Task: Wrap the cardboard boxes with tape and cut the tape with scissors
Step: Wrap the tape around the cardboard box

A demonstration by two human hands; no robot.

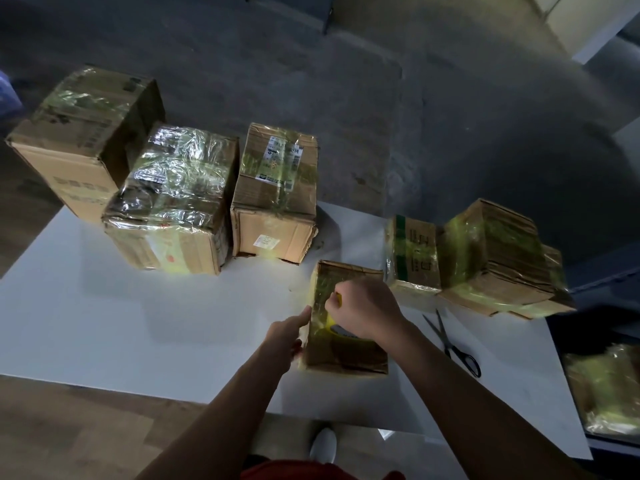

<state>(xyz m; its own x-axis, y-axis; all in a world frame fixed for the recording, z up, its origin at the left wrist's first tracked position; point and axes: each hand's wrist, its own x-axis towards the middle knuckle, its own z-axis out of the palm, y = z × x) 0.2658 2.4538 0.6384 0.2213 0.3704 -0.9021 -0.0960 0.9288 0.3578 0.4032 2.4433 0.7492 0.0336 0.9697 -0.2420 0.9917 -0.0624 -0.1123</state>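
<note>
Box (346, 355) runs lengthwise away; left grip (291, 330) clasps its side, right grip (363, 310) clenches tape (341, 330).

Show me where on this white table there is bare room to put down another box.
Widest bare patch: the table's left front, between the heavily taped box behind and the small box being wrapped. Crowded: the right, where scissors lie before two taped boxes.
</note>
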